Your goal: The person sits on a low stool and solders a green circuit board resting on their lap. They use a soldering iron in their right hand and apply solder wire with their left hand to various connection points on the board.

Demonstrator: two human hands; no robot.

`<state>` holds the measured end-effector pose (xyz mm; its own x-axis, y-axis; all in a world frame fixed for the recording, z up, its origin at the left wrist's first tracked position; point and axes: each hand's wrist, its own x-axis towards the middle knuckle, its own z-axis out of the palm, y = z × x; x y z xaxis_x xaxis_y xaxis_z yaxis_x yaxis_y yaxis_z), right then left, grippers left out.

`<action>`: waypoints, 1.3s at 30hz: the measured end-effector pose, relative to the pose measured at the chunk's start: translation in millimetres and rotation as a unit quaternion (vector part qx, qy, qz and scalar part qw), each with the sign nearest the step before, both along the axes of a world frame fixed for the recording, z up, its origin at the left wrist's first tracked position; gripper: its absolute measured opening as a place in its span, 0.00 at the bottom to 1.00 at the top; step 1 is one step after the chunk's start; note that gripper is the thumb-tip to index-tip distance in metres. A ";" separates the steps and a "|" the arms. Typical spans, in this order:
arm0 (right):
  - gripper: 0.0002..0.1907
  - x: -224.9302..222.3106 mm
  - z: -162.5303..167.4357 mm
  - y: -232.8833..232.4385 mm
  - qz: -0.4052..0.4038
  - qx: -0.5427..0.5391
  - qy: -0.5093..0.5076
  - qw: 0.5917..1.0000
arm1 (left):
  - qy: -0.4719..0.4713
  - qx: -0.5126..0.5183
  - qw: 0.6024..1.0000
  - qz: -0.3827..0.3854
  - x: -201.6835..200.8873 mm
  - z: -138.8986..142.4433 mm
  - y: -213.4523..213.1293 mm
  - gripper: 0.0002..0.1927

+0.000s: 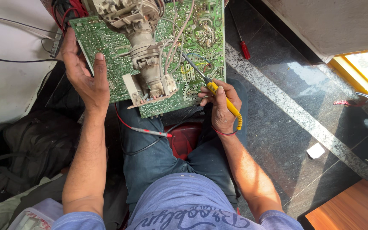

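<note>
A large green circuit board (103, 42) stands tilted in front of me, solder side toward me. A grey neck-shaped part (148, 64) with wires lies across it. My left hand (84, 72) grips the board's left edge, thumb on its face. My right hand (218, 106) is shut on a yellow-handled soldering iron (228, 104); its metal tip (190, 63) touches the board near some thin wires.
A red test probe (150, 132) on a red lead rests on my lap over a red stool (184, 138). A red-handled screwdriver (244, 49) lies on the dark stone floor. A dark bag (26, 145) sits at left, a wooden surface (354, 208) at bottom right.
</note>
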<state>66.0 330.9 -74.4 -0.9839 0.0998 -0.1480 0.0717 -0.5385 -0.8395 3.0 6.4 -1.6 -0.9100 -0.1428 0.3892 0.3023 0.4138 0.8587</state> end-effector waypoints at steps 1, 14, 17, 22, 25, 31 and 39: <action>0.19 -0.3 -0.3 0.2 0.000 0.000 -0.001 1.000 | -0.001 0.000 1.000 0.001 -0.2 0.2 0.3 0.32; 0.19 0.1 -1.8 0.8 -0.001 0.001 -0.003 1.000 | -0.007 0.004 1.000 0.014 -1.1 -1.1 -0.3 0.32; 0.19 0.6 -2.0 2.1 -0.010 -0.004 0.000 1.000 | -0.003 0.009 1.000 0.011 -1.6 -1.6 0.0 0.33; 0.19 -2.8 -1.1 5.0 -0.027 -0.003 0.007 1.000 | -0.004 -0.002 1.000 0.014 -1.2 -1.4 -0.3 0.32; 0.19 -4.9 -0.1 3.8 -0.019 0.003 0.005 1.000 | -0.002 -0.002 1.000 0.014 -1.5 -1.6 -0.5 0.32; 0.20 -6.2 2.4 2.9 -0.013 0.003 0.003 1.000 | 0.001 -0.003 1.000 0.012 -0.2 -2.3 -0.6 0.32; 0.21 -12.1 3.8 5.7 -0.017 -0.043 -0.035 0.998 | -0.005 -0.008 1.000 0.019 -0.4 -1.2 0.1 0.32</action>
